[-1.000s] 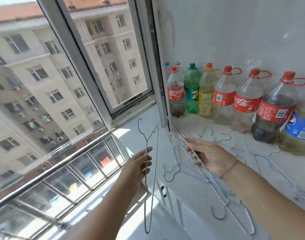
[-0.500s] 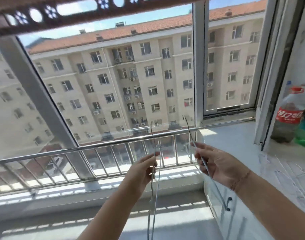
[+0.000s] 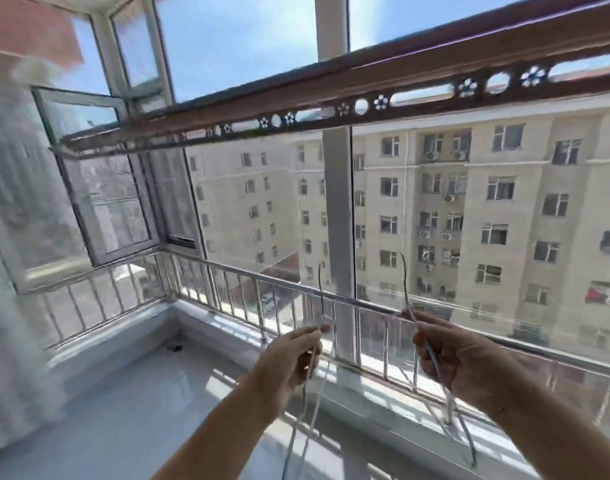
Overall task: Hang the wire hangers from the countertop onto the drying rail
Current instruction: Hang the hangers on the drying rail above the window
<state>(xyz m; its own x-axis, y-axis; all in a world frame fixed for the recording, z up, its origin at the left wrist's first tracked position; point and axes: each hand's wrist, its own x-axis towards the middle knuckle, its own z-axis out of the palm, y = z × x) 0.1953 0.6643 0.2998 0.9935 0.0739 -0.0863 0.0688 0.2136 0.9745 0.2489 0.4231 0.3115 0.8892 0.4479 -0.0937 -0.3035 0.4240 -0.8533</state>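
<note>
My left hand (image 3: 289, 358) grips a thin pale wire hanger (image 3: 320, 289) by its neck, with the hook pointing up and the body hanging below the hand. A second wire hanger (image 3: 405, 275) sits in my right hand (image 3: 459, 358), hook up and body trailing down to the lower right. Both hands are held at chest height in front of the window. The brown drying rail (image 3: 383, 95), pierced with round and flower-shaped holes, runs across the top of the view, well above both hooks. The countertop is out of view.
A steel guard railing (image 3: 227, 271) runs along the window sill behind the hands. An open window sash (image 3: 99, 202) stands at the left. Sheer white curtain (image 3: 5, 237) hangs at the far left. Grey floor lies below.
The view has swung left and up, away from the countertop and bottles, and the drying rail now shows in full. Both hands have kept their hangers and stay at about the same height.
</note>
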